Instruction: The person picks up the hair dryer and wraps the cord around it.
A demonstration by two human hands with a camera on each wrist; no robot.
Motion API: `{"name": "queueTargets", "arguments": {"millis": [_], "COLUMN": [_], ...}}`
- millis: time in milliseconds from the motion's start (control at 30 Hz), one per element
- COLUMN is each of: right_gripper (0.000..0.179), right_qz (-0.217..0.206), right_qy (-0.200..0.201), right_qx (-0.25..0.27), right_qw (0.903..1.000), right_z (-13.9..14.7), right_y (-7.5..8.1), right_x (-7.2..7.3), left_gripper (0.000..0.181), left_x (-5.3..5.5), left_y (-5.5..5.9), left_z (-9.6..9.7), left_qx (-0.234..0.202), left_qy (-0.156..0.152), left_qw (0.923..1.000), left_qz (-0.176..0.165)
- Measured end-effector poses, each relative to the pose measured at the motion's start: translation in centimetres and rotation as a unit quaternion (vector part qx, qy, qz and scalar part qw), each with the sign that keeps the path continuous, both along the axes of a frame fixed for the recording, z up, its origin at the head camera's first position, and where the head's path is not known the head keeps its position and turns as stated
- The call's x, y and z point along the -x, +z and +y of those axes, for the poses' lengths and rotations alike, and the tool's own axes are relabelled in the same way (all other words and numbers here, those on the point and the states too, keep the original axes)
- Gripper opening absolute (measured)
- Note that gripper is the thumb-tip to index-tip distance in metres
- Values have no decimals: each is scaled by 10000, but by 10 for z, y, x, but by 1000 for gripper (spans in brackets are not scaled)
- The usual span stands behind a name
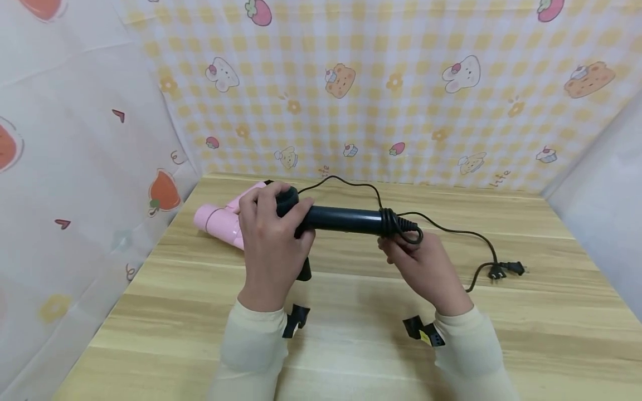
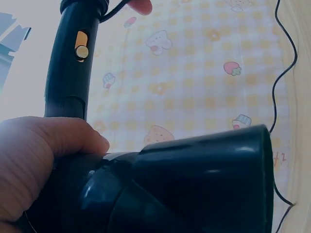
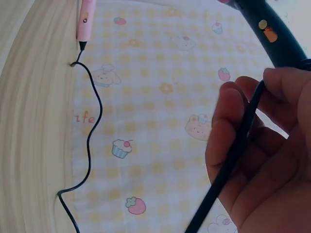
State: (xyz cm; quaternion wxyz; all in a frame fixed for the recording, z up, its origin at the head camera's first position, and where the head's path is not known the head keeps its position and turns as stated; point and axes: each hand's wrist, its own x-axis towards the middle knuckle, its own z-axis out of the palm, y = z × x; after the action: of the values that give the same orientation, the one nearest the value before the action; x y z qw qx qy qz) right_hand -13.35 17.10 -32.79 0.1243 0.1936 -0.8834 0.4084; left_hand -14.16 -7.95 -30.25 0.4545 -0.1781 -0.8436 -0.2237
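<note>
A dark green hair dryer (image 1: pixel 346 219) is held up over the table, its handle pointing right. My left hand (image 1: pixel 273 239) grips it around the barrel; the left wrist view shows the wide nozzle end (image 2: pixel 209 179) and a switch (image 2: pixel 82 52) on the handle. Several turns of black cord (image 1: pixel 388 223) are wound round the handle's end. Just below that end, my right hand (image 1: pixel 426 262) pinches the cord (image 3: pixel 228 160) between thumb and fingers, and the strand runs down across the palm. Behind my left hand lies a pink hair dryer (image 1: pixel 220 225), partly covered by it.
The pink dryer's thin black cord (image 1: pixel 346 179) runs along the back of the wooden table (image 1: pixel 351 356). Two black plugs (image 1: pixel 515 268) lie together at the right. A patterned cloth (image 1: pixel 371 111) hangs behind, and another cloth (image 1: pixel 90 167) borders the left side.
</note>
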Motion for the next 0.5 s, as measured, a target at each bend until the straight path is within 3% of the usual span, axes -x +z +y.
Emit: {"name": "queueTargets", "arguments": {"millis": [100,200,300,500], "right_gripper": [15,8,12,8], "right_qz": [-55,-386,-683,-758], "right_qy": [249,412,504,870], "right_qx": [-68,-172,-477,-1035], "right_qw": [9997,9983,9952,9879], "right_z": [-1,-2,-2,-2], "right_y": [1,4,8,16], "right_x": [-1,-3,-7,-14], "left_gripper": [28,29,29,31], "left_x": [3,5,7,14], "left_y": [-2,-4,-7,-15], "left_z": [0,-1,-1,-1], "left_qx": [-26,-10,-14,-76], "left_qy": [-33,-46,-40,-48], "left_qw": [10000,10000,9999,9997], "left_qz": [-11,-69,-112,-216]}}
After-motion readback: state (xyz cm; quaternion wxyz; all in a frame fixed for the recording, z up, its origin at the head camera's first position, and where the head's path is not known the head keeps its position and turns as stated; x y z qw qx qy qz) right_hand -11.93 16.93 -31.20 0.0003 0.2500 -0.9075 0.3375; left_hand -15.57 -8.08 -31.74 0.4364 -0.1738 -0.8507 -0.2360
